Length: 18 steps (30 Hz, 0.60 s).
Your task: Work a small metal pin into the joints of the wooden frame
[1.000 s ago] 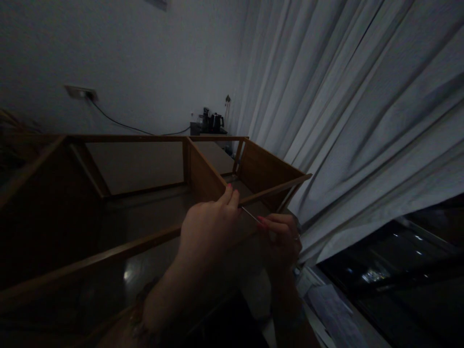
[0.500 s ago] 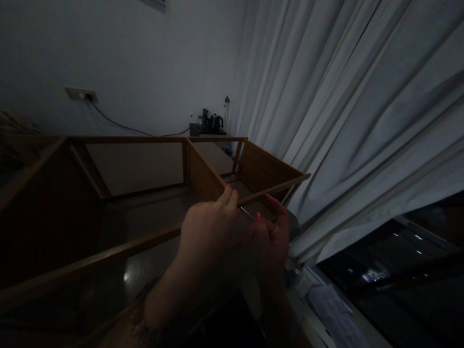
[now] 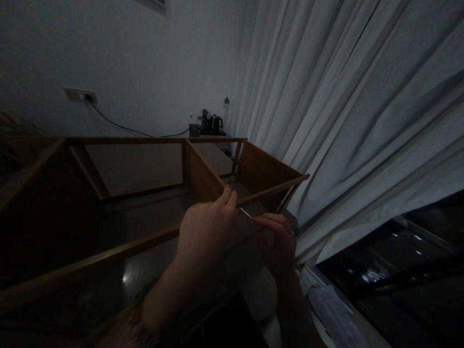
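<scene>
- As the room light is very low, fine detail near the fingertips is poorly resolved; entries below cover what is legible.
- Left hand (image 3: 206,232): back of hand toward the camera, fingers curled and pressed together, tips resting against the front rail (image 3: 271,189) of the wooden frame (image 3: 145,140), right where the divider panel (image 3: 203,174) meets that rail.
- Whether those fingertips pinch something small at the joint cannot be told; it is too dark.
- Right hand (image 3: 277,239): lower and just to the right of the left, thumb and fingers pinched round the near end of a thin metal tool (image 3: 245,213).
- Thin metal tool: slim bright shaft, slanted up and leftward, far tip meeting the left fingertips at the rail-divider joint. Possibly a hex key, though the shape is not clear.
- Ring (image 3: 290,235) visible on a finger of the right hand.
- Wooden frame: open box form, two bays split by the divider panel, floor showing through both.
- Surroundings: pale curtain (image 3: 344,121) hanging just beyond the frame's right corner; wall socket (image 3: 80,94) with a cable (image 3: 123,127) running along the wall; kettle (image 3: 216,123) on a small stand in the far corner; papers (image 3: 326,309) on the floor below the right hand.
</scene>
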Tool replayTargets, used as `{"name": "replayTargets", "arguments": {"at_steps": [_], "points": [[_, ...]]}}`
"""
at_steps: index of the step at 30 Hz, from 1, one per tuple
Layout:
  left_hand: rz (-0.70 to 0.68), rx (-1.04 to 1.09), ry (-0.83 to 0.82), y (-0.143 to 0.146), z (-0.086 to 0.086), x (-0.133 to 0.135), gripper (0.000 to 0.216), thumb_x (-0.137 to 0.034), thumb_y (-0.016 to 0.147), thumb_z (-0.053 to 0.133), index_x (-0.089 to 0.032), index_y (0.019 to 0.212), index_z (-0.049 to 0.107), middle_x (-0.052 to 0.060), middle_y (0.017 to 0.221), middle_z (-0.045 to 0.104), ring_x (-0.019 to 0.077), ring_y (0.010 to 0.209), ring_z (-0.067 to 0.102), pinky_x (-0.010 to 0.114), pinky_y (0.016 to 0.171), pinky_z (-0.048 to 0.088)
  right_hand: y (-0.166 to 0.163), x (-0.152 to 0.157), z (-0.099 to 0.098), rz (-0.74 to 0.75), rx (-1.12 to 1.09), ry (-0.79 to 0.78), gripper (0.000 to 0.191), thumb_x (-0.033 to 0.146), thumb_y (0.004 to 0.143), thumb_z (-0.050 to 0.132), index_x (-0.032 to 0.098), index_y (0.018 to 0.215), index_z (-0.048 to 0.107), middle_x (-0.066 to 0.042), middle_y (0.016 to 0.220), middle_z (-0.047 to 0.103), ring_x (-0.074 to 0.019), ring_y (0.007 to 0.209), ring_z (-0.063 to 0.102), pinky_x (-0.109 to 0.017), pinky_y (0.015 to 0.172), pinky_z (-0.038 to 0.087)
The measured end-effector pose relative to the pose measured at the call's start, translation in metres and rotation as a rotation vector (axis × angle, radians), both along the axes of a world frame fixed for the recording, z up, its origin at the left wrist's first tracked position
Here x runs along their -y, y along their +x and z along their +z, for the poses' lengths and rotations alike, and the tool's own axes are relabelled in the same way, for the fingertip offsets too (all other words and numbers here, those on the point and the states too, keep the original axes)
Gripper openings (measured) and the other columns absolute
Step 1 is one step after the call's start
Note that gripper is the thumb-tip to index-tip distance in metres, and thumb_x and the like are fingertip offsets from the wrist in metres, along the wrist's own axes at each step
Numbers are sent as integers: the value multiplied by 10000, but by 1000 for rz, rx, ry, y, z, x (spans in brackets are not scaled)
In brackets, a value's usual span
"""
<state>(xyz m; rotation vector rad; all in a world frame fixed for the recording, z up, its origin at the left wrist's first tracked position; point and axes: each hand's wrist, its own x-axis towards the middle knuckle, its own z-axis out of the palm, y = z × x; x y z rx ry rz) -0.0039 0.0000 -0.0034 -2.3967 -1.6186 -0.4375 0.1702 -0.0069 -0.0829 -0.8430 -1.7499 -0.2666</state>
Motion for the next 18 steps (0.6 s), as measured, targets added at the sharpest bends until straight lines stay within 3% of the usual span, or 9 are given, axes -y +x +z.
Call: {"name": "replayTargets", "arguments": {"at_steps": [4,8,18], "points": [[-4,-10,11,0,-2,-1,383,-273,978,472,-187,1325,608,94,1409,588,241,721,747,323,521,549,2,-4,4,7,100,109,233,321,982,585,253,1198,639,-51,963,660,-182,877,643,-318,748,562],[-11,1,22,-1,-4,-2,383,-269,967,494,-182,1321,611,69,1424,574,245,730,747,333,516,558,1,-7,2,25,187,194,322,217,955,621,272,1273,614,-48,978,676,-186,873,631,-330,776,554],[-3,16,35,0,-4,-2,375,-282,962,515,-186,1309,620,43,1419,574,247,710,746,357,516,570,2,-5,3,107,110,109,349,245,965,612,229,1312,578,-70,1005,718,-192,917,691,-315,753,590]]}}
